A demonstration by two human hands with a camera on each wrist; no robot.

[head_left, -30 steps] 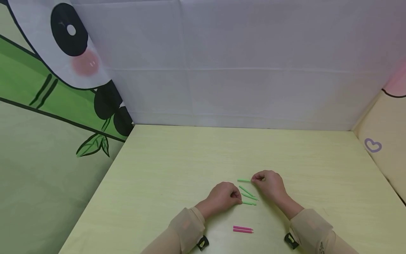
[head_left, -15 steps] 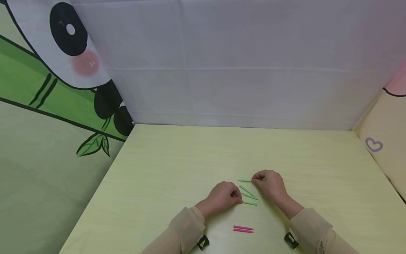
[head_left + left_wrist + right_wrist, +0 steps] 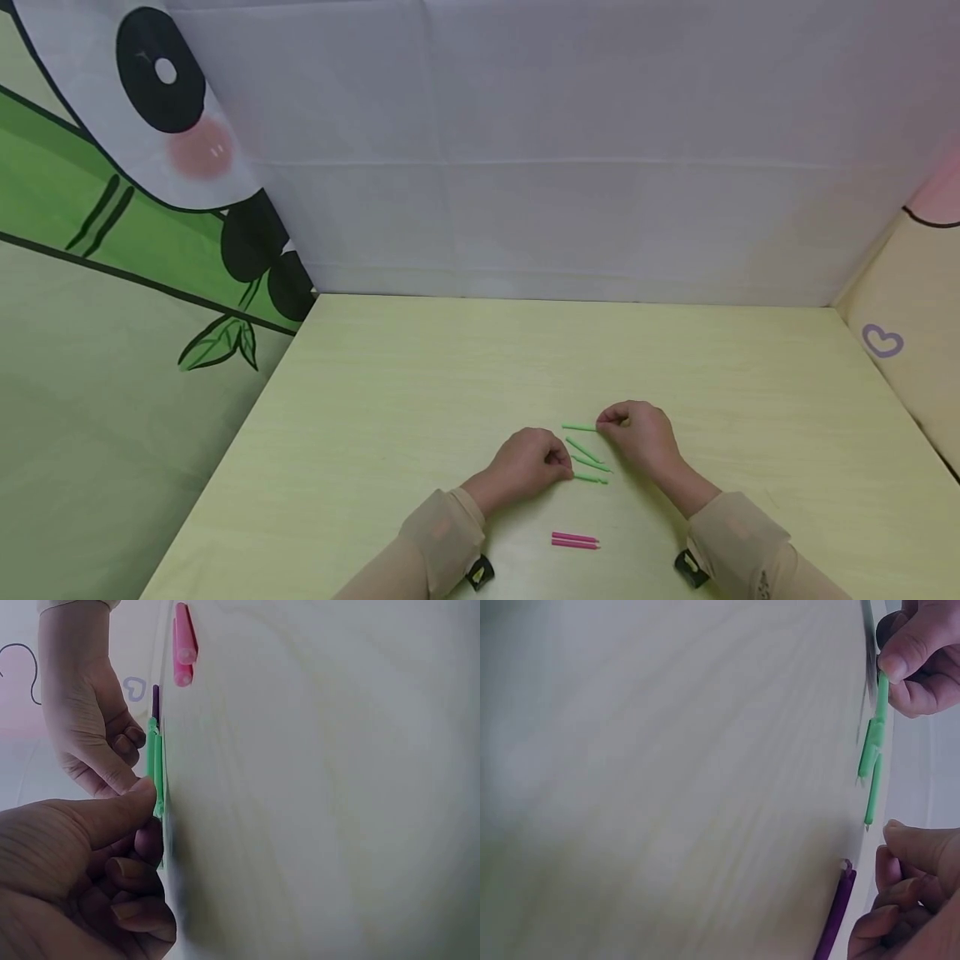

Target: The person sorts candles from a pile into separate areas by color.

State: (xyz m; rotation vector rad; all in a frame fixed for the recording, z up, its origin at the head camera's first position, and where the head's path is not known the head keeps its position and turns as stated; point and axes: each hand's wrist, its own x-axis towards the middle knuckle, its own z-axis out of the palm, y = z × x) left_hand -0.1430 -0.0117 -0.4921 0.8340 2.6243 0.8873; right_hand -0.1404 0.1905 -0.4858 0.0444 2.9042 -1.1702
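Observation:
Several thin green candles lie on the wooden table in the head view. My left hand pinches the left end of the nearest green candle between thumb and index finger. Farther back, my right hand pinches the right end of the farthest green candle. Between them lie two slanted green candles, untouched. In the right wrist view, a green candle runs out from the left hand's fingertips. The bit of candle inside my right fingertips is hidden there.
Two pink candles lie side by side nearer the person. A purple candle shows in the right wrist view close to my right hand; the head view does not show it. A white cloth wall stands along the far edge of the table.

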